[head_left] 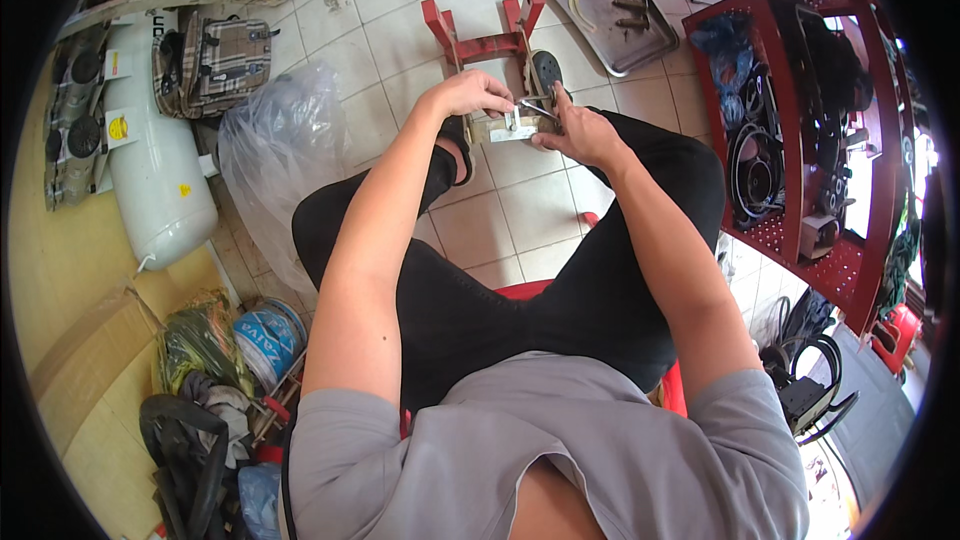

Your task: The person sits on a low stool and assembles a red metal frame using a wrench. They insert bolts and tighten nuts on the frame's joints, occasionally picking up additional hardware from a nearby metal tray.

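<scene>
Both my hands meet over a small metal bracket-like piece [512,132] with a pale, shiny face, between my knees. My left hand [472,94] comes from the left with thumb and fingers pinched together at the top of this piece; what sits in the pinch is too small to name. My right hand [588,134] is closed around a slim shiny metal tool [537,109], perhaps a wrench, whose end reaches toward my left fingertips. Its thumb lies beside the metal piece. Just beyond stands a red metal stand [492,47] with two upright posts.
A grey metal tray [610,10] with dark parts and a curved pale strip lies at the far right. A red shelf rack [790,140] stands right. On the left are a white cylinder tank [155,130], a plaid bag [222,65], clear plastic [285,150] and a blue-white bucket [270,340].
</scene>
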The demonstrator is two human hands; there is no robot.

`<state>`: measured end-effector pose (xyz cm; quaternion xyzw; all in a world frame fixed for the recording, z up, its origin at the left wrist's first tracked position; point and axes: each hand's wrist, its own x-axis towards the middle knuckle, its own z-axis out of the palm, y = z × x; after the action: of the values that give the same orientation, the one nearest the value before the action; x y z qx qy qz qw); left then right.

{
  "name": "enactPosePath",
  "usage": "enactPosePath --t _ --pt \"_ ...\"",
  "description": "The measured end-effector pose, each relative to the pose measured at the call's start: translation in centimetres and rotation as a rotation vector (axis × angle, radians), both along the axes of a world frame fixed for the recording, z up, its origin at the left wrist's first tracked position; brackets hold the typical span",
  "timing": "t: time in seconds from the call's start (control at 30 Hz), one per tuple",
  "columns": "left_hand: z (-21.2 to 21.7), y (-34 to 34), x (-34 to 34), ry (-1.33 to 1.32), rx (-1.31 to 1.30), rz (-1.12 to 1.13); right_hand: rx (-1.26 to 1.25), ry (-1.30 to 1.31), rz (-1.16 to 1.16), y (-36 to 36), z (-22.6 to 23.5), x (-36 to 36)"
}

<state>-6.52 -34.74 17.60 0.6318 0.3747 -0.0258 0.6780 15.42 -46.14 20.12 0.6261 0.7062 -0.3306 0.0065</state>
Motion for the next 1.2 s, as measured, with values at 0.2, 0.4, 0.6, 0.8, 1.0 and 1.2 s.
enactPosePath --t 0.2,0.4,0.6,0.8,1.0,1.2 --pt "0.5 -0.2 0.1 -0.021 -0.030 0.010 -0.037 0.033 -0.019 0.2 0.2 0.1" --pt "1.2 -0.3 0.2 0.027 0.010 -0.008 -0.023 0.059 -0.026 0.0 -0.4 0.2" --pt "0.9 0.0 0.2 0.065 0.060 -0.047 -0.029 0.063 -0.028 0.1 -0.3 0.3" --pt "-0.4 0.4 -0.1 0.065 0.085 -0.098 -0.054 0.048 -0.031 0.1 1.1 -0.1" --pt "-0.4 0.2 -0.1 0.022 0.057 -0.066 -0.074 0.018 -0.039 0.5 1.5 -0.4" --pt "-0.2 0.1 -0.1 0.023 0.052 -0.057 -0.098 -0.017 -0.069 0.4 1.7 -0.7"
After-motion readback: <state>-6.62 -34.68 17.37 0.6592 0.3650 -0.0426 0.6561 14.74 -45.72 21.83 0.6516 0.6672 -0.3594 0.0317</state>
